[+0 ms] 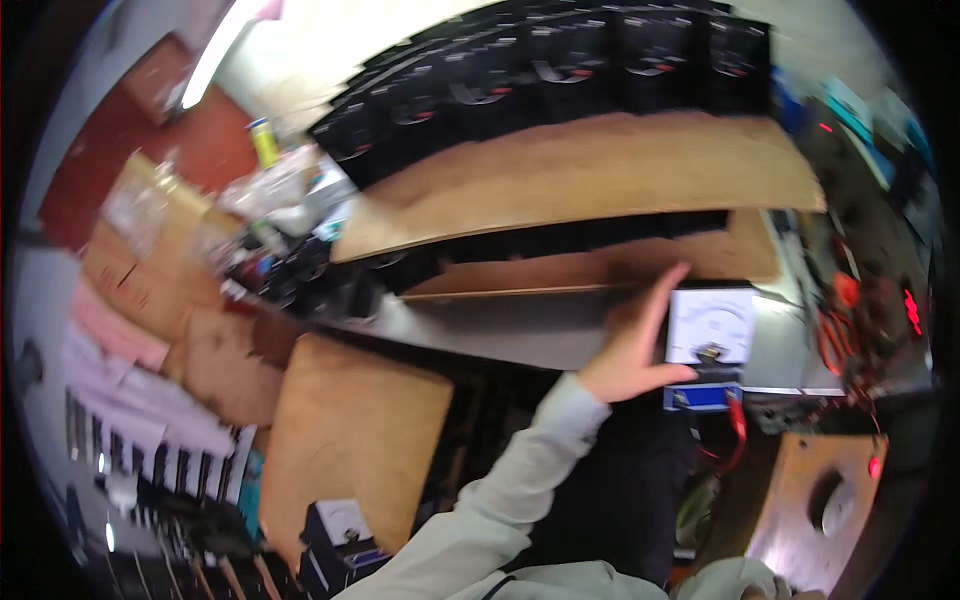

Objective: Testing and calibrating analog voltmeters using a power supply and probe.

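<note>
An analog panel meter with a white dial face and black case sits at the bench's front edge, right of centre. Along its lower side runs a blue strip with terminals, where a red wire reaches it. My left hand is at the meter's left side, slightly blurred. Its thumb stretches toward the meter's lower edge and a finger toward its upper left corner, spread apart. Whether they touch the case I cannot tell. My right hand is out of view; a pale sleeve shows at the bottom.
Rows of black meters stand on a raised wooden board. Another meter sits on a brown board at lower left. Orange-handled tools lie at right, above a wooden box with a round knob. Cardboard and plastic bags lie left.
</note>
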The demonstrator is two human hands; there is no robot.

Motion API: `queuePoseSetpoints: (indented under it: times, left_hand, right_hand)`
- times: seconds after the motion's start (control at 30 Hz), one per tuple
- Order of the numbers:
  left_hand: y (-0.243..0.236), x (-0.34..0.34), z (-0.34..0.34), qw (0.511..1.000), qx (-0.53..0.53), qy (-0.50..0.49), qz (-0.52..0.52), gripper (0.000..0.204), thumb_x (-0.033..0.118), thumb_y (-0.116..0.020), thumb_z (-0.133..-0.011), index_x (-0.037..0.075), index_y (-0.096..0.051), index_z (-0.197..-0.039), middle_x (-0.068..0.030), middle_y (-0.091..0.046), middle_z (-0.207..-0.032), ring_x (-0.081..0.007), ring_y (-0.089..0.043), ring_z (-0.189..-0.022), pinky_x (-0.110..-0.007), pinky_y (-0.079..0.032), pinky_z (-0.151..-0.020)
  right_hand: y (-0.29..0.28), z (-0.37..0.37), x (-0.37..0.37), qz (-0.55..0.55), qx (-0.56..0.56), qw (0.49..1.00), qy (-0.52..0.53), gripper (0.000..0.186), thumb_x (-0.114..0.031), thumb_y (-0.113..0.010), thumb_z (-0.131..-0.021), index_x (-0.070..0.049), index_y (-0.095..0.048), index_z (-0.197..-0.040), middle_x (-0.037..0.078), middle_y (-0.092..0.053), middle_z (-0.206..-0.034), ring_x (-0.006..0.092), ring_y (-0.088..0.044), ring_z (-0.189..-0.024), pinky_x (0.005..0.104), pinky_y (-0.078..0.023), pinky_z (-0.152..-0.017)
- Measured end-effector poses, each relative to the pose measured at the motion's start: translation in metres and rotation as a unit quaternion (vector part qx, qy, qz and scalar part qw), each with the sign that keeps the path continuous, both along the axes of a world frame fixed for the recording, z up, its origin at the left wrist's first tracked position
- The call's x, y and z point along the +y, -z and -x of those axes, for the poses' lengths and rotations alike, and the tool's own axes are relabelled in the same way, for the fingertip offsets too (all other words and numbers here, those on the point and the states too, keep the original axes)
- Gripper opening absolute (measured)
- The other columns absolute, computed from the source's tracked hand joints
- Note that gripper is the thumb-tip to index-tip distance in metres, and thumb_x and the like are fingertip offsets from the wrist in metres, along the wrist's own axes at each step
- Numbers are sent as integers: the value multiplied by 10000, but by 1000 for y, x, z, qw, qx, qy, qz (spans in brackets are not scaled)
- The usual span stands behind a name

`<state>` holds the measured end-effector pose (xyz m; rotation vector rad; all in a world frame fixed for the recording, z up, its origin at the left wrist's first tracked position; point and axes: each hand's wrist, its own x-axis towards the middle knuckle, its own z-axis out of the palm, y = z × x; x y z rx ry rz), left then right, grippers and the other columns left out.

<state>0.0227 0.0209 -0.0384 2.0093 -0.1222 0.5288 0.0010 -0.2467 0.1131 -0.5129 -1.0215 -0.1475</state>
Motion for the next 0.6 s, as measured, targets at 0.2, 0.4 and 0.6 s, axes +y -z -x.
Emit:
queuePoseSetpoints:
  times: [0.2, 0.4, 0.6]
  left_hand:
    - [-3, -8, -1, 997, 57, -33, -32, 1222, 272, -876, -682, 152, -106, -1623, -161, -243, -1644, -345, -257, -1513, -511, -197, -1171]
    - [-1, 7, 16, 996, 52, -59, -45, 1237, 235, -876, -666, 160, -95, -1623, -188, -246, -1634, -364, -245, -1512, -521, -185, -1176]
    - [1, -6, -6, 998, 57, -26, -18, 1250, 200, -870, -652, 160, -86, -1625, -221, -257, -1618, -387, -249, -1505, -524, -163, -1190]
  right_hand:
    - [10, 5, -47, 343, 31, 937, 50, 258, -183, -595, -940, -143, -599, -685, 13, -578, -623, 123, -475, -470, 286, -360, -480]
    - [67, 3, -128, 660, 16, 734, 159, 308, -193, -553, -943, -144, -532, -640, 19, -524, -611, 146, -420, -470, 327, -347, -501]
    - [97, 46, -69, 589, -54, 806, -21, 290, -210, -562, -955, -134, -553, -675, 29, -540, -646, 167, -437, -492, 336, -364, -509]
